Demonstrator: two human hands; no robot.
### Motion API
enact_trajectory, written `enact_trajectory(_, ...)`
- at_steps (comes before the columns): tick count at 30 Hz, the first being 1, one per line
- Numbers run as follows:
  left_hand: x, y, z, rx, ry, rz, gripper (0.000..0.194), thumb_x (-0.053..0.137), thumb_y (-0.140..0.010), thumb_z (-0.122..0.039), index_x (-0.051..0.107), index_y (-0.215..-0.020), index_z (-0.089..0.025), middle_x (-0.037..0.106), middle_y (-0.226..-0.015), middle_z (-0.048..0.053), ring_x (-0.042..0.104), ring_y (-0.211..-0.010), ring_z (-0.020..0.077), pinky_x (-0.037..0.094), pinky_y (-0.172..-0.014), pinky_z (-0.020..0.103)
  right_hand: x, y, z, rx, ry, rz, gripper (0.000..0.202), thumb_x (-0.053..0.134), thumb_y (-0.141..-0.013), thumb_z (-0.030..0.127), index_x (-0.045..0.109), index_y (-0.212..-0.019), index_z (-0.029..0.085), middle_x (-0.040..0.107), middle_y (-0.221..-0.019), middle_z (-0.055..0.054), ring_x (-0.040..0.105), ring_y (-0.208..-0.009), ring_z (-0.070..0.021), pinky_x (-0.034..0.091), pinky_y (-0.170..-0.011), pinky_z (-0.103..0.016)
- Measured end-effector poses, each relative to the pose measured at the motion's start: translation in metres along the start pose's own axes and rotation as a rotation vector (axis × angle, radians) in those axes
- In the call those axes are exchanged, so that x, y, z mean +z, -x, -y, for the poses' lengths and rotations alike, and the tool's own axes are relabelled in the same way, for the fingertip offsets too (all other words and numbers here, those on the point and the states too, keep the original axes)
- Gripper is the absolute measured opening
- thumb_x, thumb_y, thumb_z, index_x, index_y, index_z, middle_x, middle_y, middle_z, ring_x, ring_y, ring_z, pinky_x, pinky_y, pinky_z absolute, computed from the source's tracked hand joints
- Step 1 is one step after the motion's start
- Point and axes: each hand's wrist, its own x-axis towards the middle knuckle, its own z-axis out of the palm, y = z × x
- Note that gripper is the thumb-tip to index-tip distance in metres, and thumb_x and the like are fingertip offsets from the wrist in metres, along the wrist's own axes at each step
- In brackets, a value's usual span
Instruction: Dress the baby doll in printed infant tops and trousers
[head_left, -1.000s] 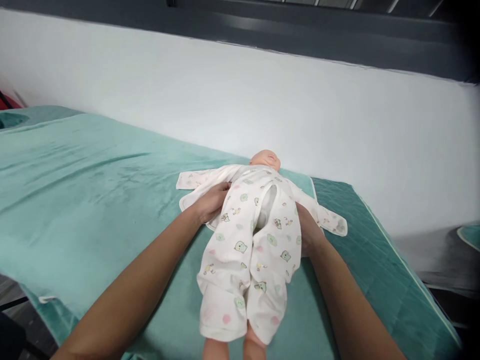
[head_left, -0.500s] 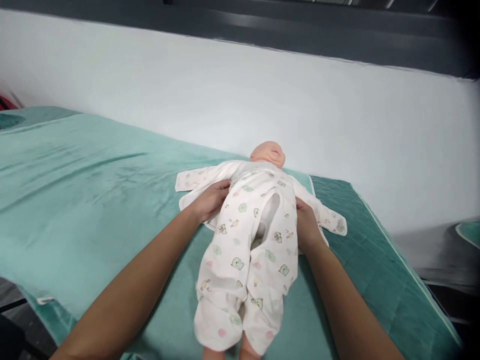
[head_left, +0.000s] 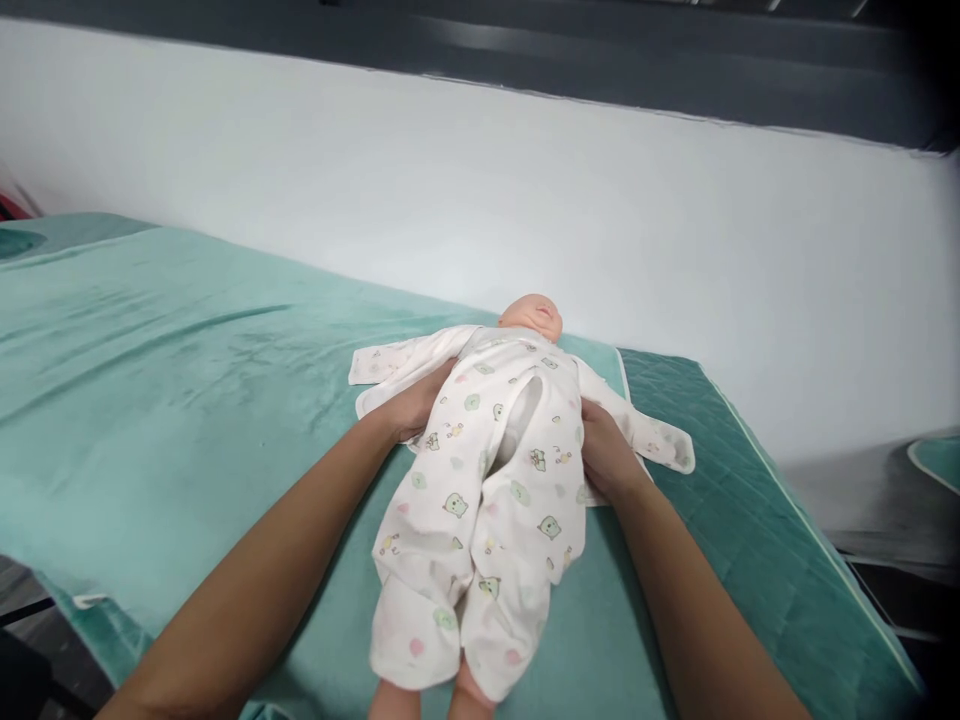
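A baby doll (head_left: 534, 314) lies on its back with its head toward the wall. It wears white printed pants (head_left: 480, 470) with an open crotch, pulled high over the torso. A white long-sleeved top (head_left: 390, 362) spreads beneath it, sleeves out to both sides. My left hand (head_left: 420, 405) is closed around the doll's left-of-view side, its fingertips hidden by the pants and torso. On the opposite side my right hand (head_left: 606, 450) clasps the doll's trunk, with its fingers mostly tucked out of sight. Bare lower legs of the doll run off the bottom edge.
A light green sheet (head_left: 150, 420) covers most of the bed, with a darker quilted green cover (head_left: 720, 500) at the right. Behind the doll's head rises a white wall (head_left: 450, 190) with a dark band above. The bed's right edge slopes toward the lower right.
The doll's trunk and legs have shifted a little to the left, and its head has tilted slightly lower. Both hands stay at its sides, with the left fingers now more hidden.
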Motion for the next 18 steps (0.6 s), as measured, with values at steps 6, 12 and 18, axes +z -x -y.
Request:
enact_trajectory(6, -0.001, -0.002, 0.005, 0.049, -0.143, -0.07, 0.03, 0.073, -0.071, -0.031, 0.071, -0.1, -0.023, 0.071, -0.103, 0.007, 0.057, -0.112, 0.0285, 0.046, -0.092, 0.034, -0.002, -0.004, -0.011, -0.022, -0.054, -0.021, 0.044, 0.063, -0.076, 0.038, 0.069, -0.117, 0.022, 0.077, -0.098, -0.005, 0.069, -0.087, -0.0262, 0.054, -0.073, -0.037)
enact_trajectory(12, 0.007, -0.004, -0.003, -0.028, -0.081, -0.04, 0.017, 0.067, -0.07, -0.03, 0.066, -0.078, -0.015, 0.065, -0.073, 0.002, 0.054, -0.069, 0.0169, 0.044, -0.065, 0.029, 0.0, -0.005, -0.007, 0.008, -0.19, -0.094, 0.038, 0.071, -0.07, 0.035, 0.072, -0.105, 0.021, 0.076, -0.101, -0.006, 0.068, -0.087, -0.0267, 0.054, -0.073, -0.038)
enact_trajectory(18, 0.018, -0.006, -0.009, -0.121, 0.053, -0.19, 0.033, 0.064, -0.068, -0.038, 0.042, -0.053, -0.018, 0.041, -0.049, -0.003, 0.037, -0.051, 0.0097, 0.033, -0.05, 0.026, 0.002, -0.004, -0.001, -0.016, -0.108, -0.146, 0.033, 0.07, -0.072, 0.038, 0.073, -0.1, 0.022, 0.076, -0.104, -0.006, 0.067, -0.092, -0.0272, 0.055, -0.075, -0.037)
